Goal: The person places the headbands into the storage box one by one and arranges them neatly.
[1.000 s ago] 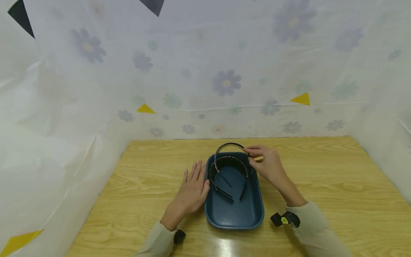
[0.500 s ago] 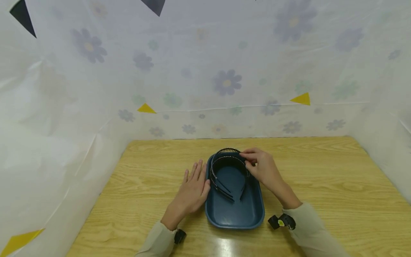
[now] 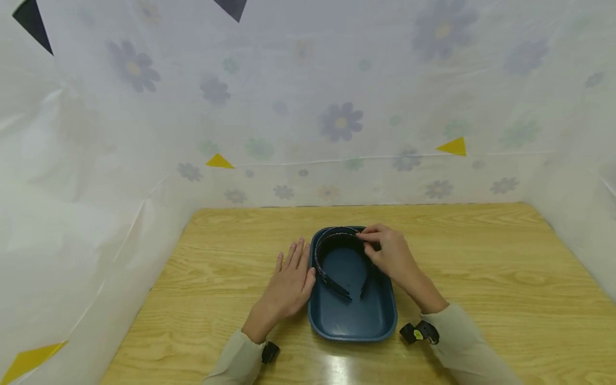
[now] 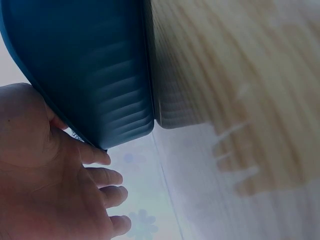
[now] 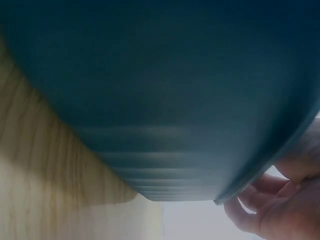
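In the head view a blue tray (image 3: 353, 325) stands on the wooden table. Several dark headbands (image 3: 323, 270) with speckled edges lie nested in its far half, their ends toward the near side. My right hand (image 3: 392, 255) reaches over the tray's far right rim and pinches the uppermost headband between thumb and fingers. My left hand (image 3: 286, 289) rests with straight fingers along the tray's left side, thumb at the rim. In the left wrist view the left fingers (image 4: 105, 177) show beside the tray's ribbed outer wall (image 4: 115, 100). The right wrist view shows the tray wall hiding the headbands.
Wooden table (image 3: 481, 267) extends to both sides of the tray. White flowered sheeting (image 3: 289, 107) closes off the back and sides. Yellow triangles (image 3: 452, 146) are stuck to it. A black wrist camera (image 3: 418, 332) sits on the right sleeve.
My right hand has lowered the headband into the tray, down and slightly left, so it now lies against the others. The left hand stays at the tray's side.
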`<state>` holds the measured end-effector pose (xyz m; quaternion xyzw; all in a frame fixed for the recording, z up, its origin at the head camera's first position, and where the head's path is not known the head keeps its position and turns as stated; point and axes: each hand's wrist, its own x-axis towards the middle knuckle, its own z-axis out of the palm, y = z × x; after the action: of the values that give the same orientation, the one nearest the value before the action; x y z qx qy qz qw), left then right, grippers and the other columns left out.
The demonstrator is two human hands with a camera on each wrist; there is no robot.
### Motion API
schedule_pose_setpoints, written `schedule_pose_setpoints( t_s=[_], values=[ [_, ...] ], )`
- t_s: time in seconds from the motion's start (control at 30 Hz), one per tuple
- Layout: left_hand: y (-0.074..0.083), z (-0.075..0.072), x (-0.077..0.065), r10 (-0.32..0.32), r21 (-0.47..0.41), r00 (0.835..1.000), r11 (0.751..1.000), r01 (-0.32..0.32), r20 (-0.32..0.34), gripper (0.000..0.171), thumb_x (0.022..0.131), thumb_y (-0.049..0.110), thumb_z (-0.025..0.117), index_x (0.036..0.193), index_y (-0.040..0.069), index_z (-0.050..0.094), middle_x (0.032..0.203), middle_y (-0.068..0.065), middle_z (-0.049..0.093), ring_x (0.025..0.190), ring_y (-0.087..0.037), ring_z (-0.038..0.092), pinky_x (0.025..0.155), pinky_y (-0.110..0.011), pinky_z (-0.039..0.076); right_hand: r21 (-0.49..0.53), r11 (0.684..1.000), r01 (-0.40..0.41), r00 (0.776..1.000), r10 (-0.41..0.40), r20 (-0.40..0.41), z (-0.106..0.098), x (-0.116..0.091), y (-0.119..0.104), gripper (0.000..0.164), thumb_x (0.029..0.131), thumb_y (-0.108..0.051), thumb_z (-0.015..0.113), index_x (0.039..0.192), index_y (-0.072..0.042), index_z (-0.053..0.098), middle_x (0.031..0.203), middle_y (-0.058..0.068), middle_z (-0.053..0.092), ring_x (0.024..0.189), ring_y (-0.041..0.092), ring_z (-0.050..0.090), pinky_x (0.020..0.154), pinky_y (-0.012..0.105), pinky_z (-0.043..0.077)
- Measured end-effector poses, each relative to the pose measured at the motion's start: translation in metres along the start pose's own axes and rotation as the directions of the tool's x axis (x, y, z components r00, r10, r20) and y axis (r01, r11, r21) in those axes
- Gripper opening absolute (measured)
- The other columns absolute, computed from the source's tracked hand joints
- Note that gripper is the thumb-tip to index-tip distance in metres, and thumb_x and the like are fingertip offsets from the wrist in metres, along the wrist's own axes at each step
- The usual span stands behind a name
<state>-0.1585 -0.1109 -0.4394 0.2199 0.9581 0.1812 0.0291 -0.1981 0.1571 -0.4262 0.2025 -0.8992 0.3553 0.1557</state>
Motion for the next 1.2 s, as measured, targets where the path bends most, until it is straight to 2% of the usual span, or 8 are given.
schedule_pose_setpoints(
  t_s=[0.1,0.3,0.57,1.2],
  values=[
    [0.0,0.0,0.0,-0.002,-0.002,1.0,1.0,0.002,0.004,0.06,0.113,0.032,0.028,0.164,0.001,0.018,0.17,-0.019,0.01,0.156,-0.036,0.01,0.123,-0.06,0.01,-0.006,1.0,-0.012,1.0,0.012,0.003,0.002,-0.001,0.0,0.026,0.087,0.008,0.073,0.111,0.001,0.079,0.11,0.017,0.069,0.065,0.015,0.058,0.048,0.026,0.04],
    [0.0,0.0,0.0,-0.009,0.0,1.0,1.0,0.009,0.012,0.061,0.113,0.033,0.027,0.165,0.004,0.015,0.171,-0.015,0.006,0.157,-0.034,0.007,0.123,-0.059,0.009,-0.034,0.999,-0.016,1.0,0.016,-0.002,0.003,-0.001,0.0,0.026,0.086,0.008,0.073,0.111,0.002,0.079,0.109,0.018,0.07,0.058,0.01,0.051,0.046,0.025,0.035],
    [-0.002,0.002,0.0,-0.002,0.004,1.0,1.0,0.002,0.012,0.061,0.113,0.034,0.027,0.164,0.002,0.017,0.17,-0.018,0.008,0.157,-0.034,0.007,0.123,-0.06,0.01,-0.05,0.997,-0.064,0.997,0.066,0.036,0.002,-0.003,-0.006,0.026,0.087,0.007,0.072,0.111,0.002,0.079,0.109,0.018,0.07,0.06,0.012,0.052,0.049,0.025,0.037],
    [-0.001,0.002,0.0,-0.006,0.007,1.0,1.0,0.006,0.007,0.061,0.113,0.034,0.027,0.163,0.001,0.019,0.171,-0.017,0.008,0.156,-0.036,0.01,0.123,-0.059,0.01,-0.099,0.995,-0.032,0.998,0.037,0.052,0.005,-0.003,-0.007,0.025,0.087,0.008,0.071,0.11,0.003,0.079,0.108,0.017,0.069,0.063,0.012,0.055,0.052,0.026,0.041]
  ],
)
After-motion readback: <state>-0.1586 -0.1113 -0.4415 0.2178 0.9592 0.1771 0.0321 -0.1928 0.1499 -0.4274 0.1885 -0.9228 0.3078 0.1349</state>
